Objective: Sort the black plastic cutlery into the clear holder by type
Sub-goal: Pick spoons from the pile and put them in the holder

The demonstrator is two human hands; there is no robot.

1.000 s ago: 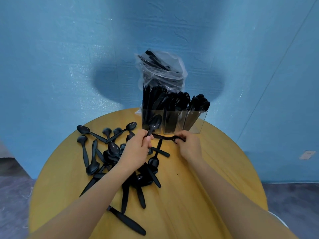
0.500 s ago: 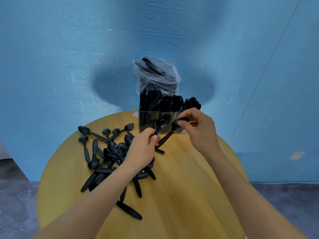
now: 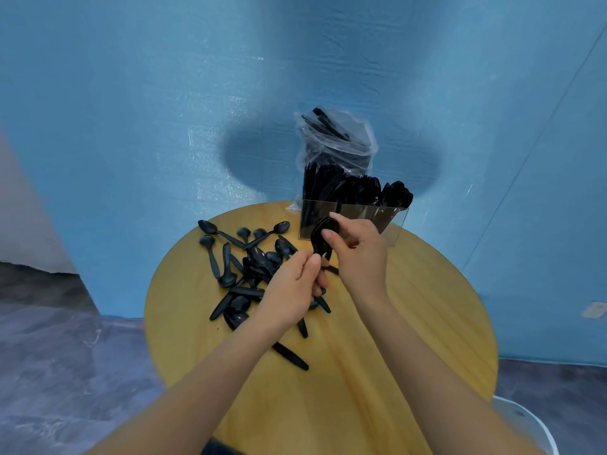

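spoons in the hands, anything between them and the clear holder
Nothing visible does. The spoons, held by both the left hand and the right hand, are just in front of the clear holder. Its compartments are already crowded with black cutlery, so the top opening looks tight.

Held spoons: the handles vanish between the left hand and the right hand; how many bowls are stacked there cannot be told.
Left hand's fingers: the tips curl out of sight behind the handles.
Clear holder: its front left part sits behind the right hand, and the dividers are faint (the glare hardly helps).
Cutlery in the holder: one dark mass, types too merged to separate.
Plastic bag: its base is hidden behind the holder.
Loose pile: partly covered by the left hand and wrist.
Table: the near edge is cut off by the forearms and the frame's bottom.
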